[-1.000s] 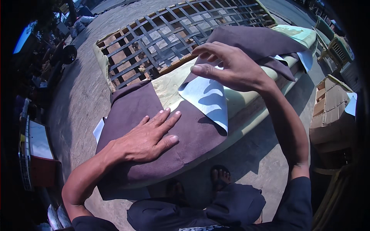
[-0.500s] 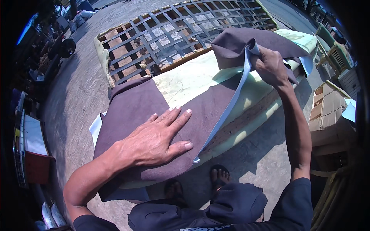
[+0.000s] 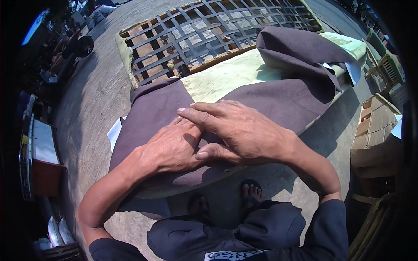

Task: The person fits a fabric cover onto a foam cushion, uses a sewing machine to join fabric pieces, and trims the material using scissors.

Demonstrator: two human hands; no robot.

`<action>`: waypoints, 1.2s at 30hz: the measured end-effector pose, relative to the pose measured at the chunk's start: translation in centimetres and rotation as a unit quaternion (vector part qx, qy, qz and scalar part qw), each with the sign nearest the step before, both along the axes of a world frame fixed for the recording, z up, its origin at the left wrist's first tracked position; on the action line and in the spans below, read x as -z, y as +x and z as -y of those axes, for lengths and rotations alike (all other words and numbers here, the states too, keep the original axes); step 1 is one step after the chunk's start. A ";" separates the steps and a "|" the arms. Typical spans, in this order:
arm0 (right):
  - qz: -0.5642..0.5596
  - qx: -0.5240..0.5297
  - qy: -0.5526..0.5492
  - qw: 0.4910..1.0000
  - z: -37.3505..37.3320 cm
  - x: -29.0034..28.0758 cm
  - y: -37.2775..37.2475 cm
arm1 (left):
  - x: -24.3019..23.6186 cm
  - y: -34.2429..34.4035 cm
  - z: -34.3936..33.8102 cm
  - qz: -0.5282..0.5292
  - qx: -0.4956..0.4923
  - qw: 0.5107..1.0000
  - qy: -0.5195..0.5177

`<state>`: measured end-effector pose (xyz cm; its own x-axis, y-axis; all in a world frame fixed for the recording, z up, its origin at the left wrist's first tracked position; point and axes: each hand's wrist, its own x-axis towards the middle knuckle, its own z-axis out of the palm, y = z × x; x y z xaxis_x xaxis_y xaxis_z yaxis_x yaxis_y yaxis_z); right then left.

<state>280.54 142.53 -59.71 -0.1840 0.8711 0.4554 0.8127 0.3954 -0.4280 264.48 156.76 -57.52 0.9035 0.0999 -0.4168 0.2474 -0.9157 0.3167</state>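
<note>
A purple-brown upholstery cover (image 3: 150,104) with a pale blue backing lies over the pale yellow foam (image 3: 217,83) of a sofa frame. My left hand (image 3: 172,145) rests flat on the cover near the front edge, its fingers partly under the other hand. Across it lies my right hand (image 3: 244,130), fingers stretched out and palm down, holding nothing. The thumb and fingertips of the right hand touch or overlap the left. Further right, the loose part of the cover (image 3: 305,48) is bunched in folds. The cover beneath both palms is hidden.
Behind the foam, the wooden frame carries woven dark webbing straps (image 3: 209,35). To the right stand a cardboard-covered crate (image 3: 374,126) and a green chair (image 3: 387,69). A red container (image 3: 45,178) stands at the left. My feet are on the concrete floor (image 3: 100,87) just below the sofa.
My right hand has let go of the lifted cover edge and moved left and nearer, onto my left hand. The cover has dropped over the foam's front. The left hand stays on the cover.
</note>
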 end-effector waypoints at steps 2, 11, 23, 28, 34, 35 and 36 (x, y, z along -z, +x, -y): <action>0.040 0.012 -0.039 0.998 0.0 2.3 0.5 | -0.6 -0.4 0.1 -0.069 -0.036 0.997 -0.028; 0.243 0.017 -0.026 0.969 0.7 4.6 0.8 | -1.3 -8.2 1.4 0.065 -0.072 0.979 0.179; 0.211 0.030 -0.087 0.973 0.6 2.5 0.1 | 2.8 -22.5 4.0 0.308 -0.404 0.856 0.098; 0.213 0.036 -0.090 0.972 0.3 1.7 -1.0 | 9.2 -28.2 6.6 0.412 -0.538 0.733 -0.055; 0.203 0.047 -0.113 0.971 0.3 1.8 -1.0 | 16.3 -24.8 12.0 0.366 -0.643 0.625 -0.247; 0.202 0.044 -0.111 0.972 0.1 1.7 -1.1 | 16.4 -24.2 12.5 0.362 -0.640 0.624 -0.264; 0.205 0.045 -0.112 0.971 0.3 1.8 -0.9 | 16.8 -23.6 12.6 0.356 -0.628 0.630 -0.285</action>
<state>279.61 142.28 -61.51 -0.2274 0.9610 0.1571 0.9601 0.2483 -0.1287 240.90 144.11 -74.33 0.2387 0.9405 -0.2418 0.2736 0.1737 0.9460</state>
